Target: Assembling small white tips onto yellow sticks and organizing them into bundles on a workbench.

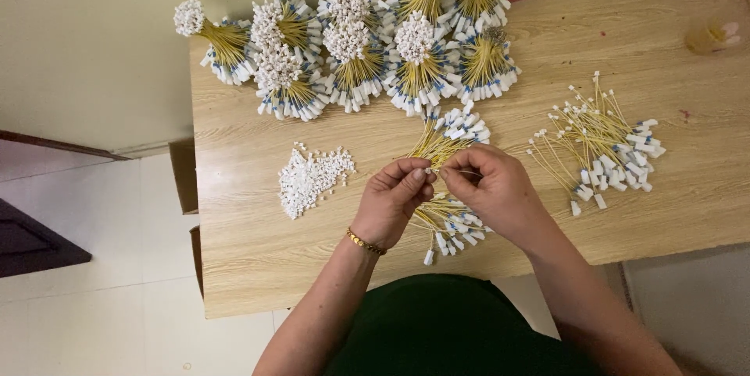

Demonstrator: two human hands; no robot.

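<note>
Pale wood-grain table (258,259) carries everything here, and places below are given from the two hands at its near middle. The left hand (391,200), with a gold bracelet (366,242) at the wrist, and the right hand (496,188) meet fingertip to fingertip, both pinched closed on the tip of one thin yellow wire (434,170). Just under and behind the hands lies a small loose bunch of yellow wires (451,223) with white-and-blue ends, partly hidden by them. Left of the hands sits a heap of small white caps (311,177). To the right, well apart, spreads a fan of loose capped wires (601,149). Farther back, tied bundles (351,55) crowd the table's far edge.
</note>
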